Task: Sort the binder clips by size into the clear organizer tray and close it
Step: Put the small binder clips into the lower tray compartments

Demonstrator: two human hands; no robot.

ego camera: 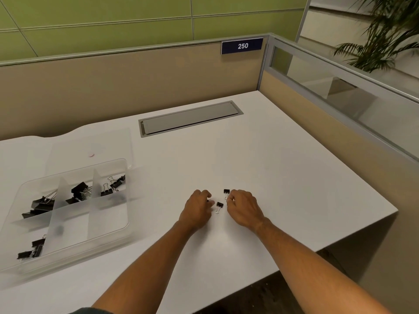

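Observation:
On the white desk [283, 177], my left hand [196, 208] has its fingers curled, and a bit of a small black binder clip [207, 201] shows at its fingertips. My right hand [243, 207] is curled too, its fingertips pinching the wire handle of another small binder clip [226, 191]. A third small clip [219, 205] lies loose between the hands. The clear organizer tray [68, 172] sits open at the left. Its compartments hold large clips [42, 203], medium clips [79, 189], small clips [112, 185] and more clips at the front left [34, 249].
The tray's clear lid [90, 143] lies folded back behind it. A grey cable hatch [190, 118] is set into the desk at the back. Partition walls [136, 87] close off the back and right. The desk edge runs near my right forearm.

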